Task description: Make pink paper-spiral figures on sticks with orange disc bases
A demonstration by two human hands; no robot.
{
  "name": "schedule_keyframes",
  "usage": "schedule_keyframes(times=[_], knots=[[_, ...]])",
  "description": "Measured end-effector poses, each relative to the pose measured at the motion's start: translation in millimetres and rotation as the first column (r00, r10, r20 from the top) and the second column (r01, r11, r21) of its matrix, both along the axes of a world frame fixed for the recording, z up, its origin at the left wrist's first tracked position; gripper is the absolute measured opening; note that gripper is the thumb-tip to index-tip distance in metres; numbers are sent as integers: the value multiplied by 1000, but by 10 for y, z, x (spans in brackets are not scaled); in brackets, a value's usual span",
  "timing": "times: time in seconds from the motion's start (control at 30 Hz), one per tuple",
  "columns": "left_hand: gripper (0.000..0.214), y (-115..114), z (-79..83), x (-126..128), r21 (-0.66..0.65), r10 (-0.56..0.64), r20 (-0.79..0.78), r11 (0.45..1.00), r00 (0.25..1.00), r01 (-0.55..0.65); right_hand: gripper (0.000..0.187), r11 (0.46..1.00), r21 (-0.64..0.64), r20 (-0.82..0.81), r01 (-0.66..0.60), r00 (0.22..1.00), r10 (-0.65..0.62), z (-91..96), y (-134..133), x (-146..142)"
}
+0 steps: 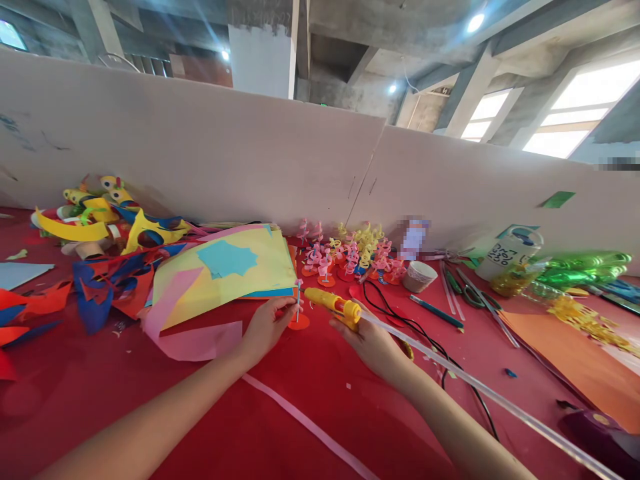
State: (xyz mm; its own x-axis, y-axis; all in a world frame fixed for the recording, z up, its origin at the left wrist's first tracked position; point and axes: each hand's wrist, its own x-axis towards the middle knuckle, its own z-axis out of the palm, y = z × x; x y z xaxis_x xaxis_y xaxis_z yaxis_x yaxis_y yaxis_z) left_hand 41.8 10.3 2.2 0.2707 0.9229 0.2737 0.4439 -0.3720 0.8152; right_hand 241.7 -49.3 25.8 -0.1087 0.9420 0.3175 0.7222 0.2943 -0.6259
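Note:
My left hand [273, 325] pinches a thin pale stick [299, 301] that stands upright on a small orange disc [300, 323]. Wrapped around a yellow hot glue gun [333, 305] is my right hand [375, 343]. The gun's nozzle points left, close to the upper part of the stick; whether they touch I cannot tell. A long clear glue stick [480, 387] runs out of the gun's back toward the lower right. Just behind the gun stand several pink and yellow curled-paper pieces [367, 247] on small round bases. A pink paper strip [310, 427] lies in front of my left hand.
Coloured paper sheets [225, 267] and paper cut-outs [145, 233] cover the left side. A paper cup [420, 276], a teal craft knife [437, 311], scissors [477, 293], a white bottle [510, 253] and orange paper [575, 360] lie right. A black cable [425, 327] crosses the red table [215, 427].

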Motion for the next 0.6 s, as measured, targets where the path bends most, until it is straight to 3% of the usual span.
schedule_keyframes(times=[0.3, 0.6], knots=[[23, -7, 13, 17, 21, 10, 11, 1000, 1000, -10, 35, 1000, 7, 9, -9, 1000, 9, 31, -11, -13], [25, 36, -90, -8, 12, 8, 16, 1000, 1000, -8, 33, 1000, 2, 39, 18, 999, -18, 35, -11, 5]])
